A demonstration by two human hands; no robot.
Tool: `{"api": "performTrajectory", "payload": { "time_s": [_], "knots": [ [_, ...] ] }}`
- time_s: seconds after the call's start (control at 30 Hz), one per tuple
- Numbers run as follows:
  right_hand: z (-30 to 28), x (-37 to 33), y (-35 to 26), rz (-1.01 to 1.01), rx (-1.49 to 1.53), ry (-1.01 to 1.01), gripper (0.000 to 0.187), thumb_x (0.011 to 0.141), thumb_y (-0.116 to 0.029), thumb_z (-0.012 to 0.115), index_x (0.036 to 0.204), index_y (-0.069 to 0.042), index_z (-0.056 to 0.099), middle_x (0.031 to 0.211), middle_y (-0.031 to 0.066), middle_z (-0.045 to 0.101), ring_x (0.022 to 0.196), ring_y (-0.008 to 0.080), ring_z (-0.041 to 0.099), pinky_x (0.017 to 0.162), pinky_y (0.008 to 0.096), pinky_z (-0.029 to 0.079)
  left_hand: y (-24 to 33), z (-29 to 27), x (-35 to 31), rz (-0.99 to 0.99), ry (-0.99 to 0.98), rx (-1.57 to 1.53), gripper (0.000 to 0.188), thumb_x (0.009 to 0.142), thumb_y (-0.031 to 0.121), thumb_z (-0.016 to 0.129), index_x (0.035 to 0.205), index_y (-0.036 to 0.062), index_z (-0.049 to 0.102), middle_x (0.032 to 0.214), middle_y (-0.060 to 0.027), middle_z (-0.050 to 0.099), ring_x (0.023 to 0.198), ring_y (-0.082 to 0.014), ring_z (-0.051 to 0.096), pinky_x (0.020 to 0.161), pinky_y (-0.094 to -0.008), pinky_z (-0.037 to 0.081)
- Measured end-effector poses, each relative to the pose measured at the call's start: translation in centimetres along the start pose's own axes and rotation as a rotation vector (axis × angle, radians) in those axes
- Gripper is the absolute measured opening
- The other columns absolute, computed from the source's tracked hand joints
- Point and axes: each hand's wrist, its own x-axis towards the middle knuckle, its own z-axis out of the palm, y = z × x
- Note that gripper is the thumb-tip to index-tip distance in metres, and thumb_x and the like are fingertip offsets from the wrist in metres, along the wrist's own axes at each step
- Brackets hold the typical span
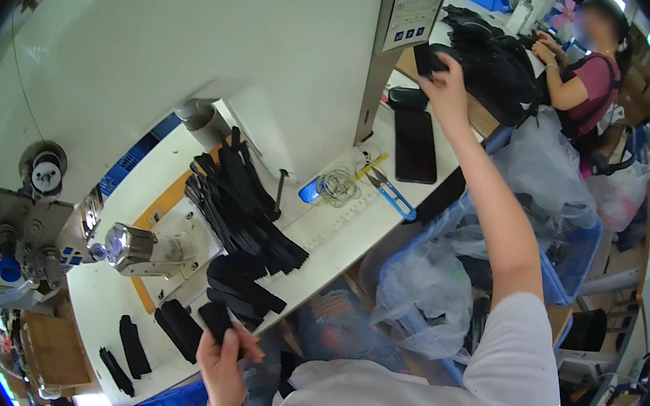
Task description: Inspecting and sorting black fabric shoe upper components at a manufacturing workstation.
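Note:
My left hand (225, 363) is closed on a small black fabric piece (214, 320) at the near edge of the white sewing table (321, 242). Out at the far right, my right hand (449, 93) pinches another black fabric piece (422, 59), just below the control panel (416, 10). A heap of black fabric strips (234, 201) lies mid-table, with folded black pieces (241, 285) in front of it. More black pieces (179, 329) are laid out left of my left hand. The sewing machine's metal head (12, 241) stands at the left.
Near my right forearm lie a dark phone (416, 145), blue-handled snips (393, 194) and coiled cord (338, 187). Blue crates with clear plastic bags (430, 293) stand to the right. A co-worker (591, 80) sits at the far right beside a large black fabric pile (490, 62).

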Motion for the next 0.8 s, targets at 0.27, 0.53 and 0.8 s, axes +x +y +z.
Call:
{"api": "performTrajectory", "payload": {
  "time_s": [0.27, 0.53, 0.8],
  "knots": [
    [-6.2, -25.7, -14.7, 0.320, 0.192, -0.350, 0.022, 0.086, 0.003, 0.067, 0.108, 0.000, 0.064, 0.098, 0.0036, 0.062, 0.083, 0.0093, 0.060, 0.077, 0.0230, 0.049, -3.6, 10.5, 2.0, -0.262, -0.548, -0.358, 0.026, 0.105, 0.019, 0.044, 0.120, -0.0013, 0.052, 0.089, -0.0060, 0.058, 0.073, -0.0132, 0.054, 0.067, -0.0285, 0.045],
    [-1.7, -32.9, -18.1, 0.245, 0.058, -0.487, 0.018, 0.081, 0.002, 0.074, 0.097, 0.000, 0.066, 0.088, 0.0077, 0.070, 0.077, 0.0135, 0.067, 0.071, 0.0263, 0.053, -6.0, 9.6, 0.6, -0.225, -0.415, -0.440, 0.031, 0.106, 0.029, 0.045, 0.117, 0.0038, 0.060, 0.092, 0.0049, 0.058, 0.082, -0.0019, 0.047, 0.074, -0.0204, 0.041],
    [-0.7, -33.2, -20.1, 0.286, 0.156, -0.477, 0.012, 0.084, 0.002, 0.071, 0.092, 0.002, 0.064, 0.083, 0.0044, 0.066, 0.076, 0.0107, 0.062, 0.071, 0.0242, 0.050, -5.0, 6.1, 0.5, -0.325, -0.458, -0.695, 0.038, 0.106, 0.031, 0.042, 0.127, 0.0030, 0.057, 0.101, -0.0030, 0.061, 0.088, -0.0109, 0.055, 0.082, -0.0280, 0.046]
  ]
}}
